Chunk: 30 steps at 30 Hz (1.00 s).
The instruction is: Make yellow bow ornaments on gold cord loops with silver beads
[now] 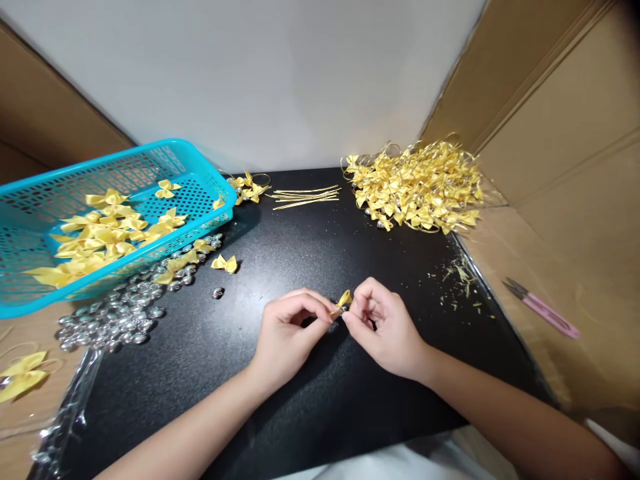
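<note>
Just below frame centre, a yellow bow point(345, 298) is pinched by left hand point(290, 327) and right hand point(387, 328); it could be dropped if either slackens.

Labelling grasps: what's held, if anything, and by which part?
A small yellow ribbon bow: the left hand pinches its left end between thumb and forefinger. The right hand is at its lower right; exact grip unclear.

A turquoise openwork plastic basket point(224, 190) stood at the left of the black, faintly glossy worktop point(225, 420). A plain pale grey wall point(300, 80) rose behind, flanked by brown cardboard panels point(565, 140). Pink-handled metal thread snips point(545, 312) lay to the right, beyond the worktop's edge, near small scattered yellowish scraps point(465, 275).
</note>
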{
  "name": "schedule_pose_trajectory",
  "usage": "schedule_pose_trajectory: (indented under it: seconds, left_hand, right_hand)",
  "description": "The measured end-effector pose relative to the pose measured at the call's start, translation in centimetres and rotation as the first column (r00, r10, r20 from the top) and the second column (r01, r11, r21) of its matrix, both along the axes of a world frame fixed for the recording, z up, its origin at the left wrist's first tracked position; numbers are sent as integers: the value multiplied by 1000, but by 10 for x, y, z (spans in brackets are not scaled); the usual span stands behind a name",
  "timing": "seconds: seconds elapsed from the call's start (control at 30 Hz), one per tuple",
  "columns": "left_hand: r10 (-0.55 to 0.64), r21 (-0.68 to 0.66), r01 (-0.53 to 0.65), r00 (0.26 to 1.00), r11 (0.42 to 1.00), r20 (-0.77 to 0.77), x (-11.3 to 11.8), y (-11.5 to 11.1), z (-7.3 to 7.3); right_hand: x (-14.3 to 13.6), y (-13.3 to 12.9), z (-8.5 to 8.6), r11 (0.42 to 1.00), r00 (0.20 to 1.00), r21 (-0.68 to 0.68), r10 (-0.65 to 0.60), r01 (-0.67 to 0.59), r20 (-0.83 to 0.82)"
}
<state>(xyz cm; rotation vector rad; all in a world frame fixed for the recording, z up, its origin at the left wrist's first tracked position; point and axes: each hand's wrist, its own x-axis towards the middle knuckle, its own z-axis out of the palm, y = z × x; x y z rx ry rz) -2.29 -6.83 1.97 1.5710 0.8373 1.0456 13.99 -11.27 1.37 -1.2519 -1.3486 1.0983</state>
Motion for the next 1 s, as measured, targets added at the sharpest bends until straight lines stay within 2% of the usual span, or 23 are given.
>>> schedule_pose_trajectory:
  seconds: [0.13, 0.33, 0.43, 0.57, 0.67, 0.83, 1.0]
  left_hand:
    - [-14, 54, 16, 1000, 998, -27, -1, 0, 1]
    - [14, 132, -11, 1000, 991, -18, -3, 1, 2]
    - [44, 151, -44, 999, 988, 0, -5, 2, 0]
    - [46, 113, -49, 998, 992, 32, -6, 4, -3]
    - [18, 114, -21, 999, 993, 28, -6, 5, -4]
    - [-21, 167, 22, 1000, 986, -8, -7, 5, -2]
    - [-17, 214, 26, 999, 976, -45, -6, 6, -2]
  right_hand:
    - [1, -1, -1, 999, 1000, 36, 9, -9, 5]
    - [2, 2, -1, 998, 997, 21, 57, -56, -56]
    - [7, 4, 0, 988, 996, 122, 88, -89, 19]
    - [17, 9, 5, 956, 977, 292, -20, -44, 212]
    - [21, 12, 10, 931, 944, 364, -98, -25, 316]
    - [19, 15, 8, 916, 944, 395, -67, -71, 324]
    - [17, 15, 0, 860, 929, 505, -129, -70, 348]
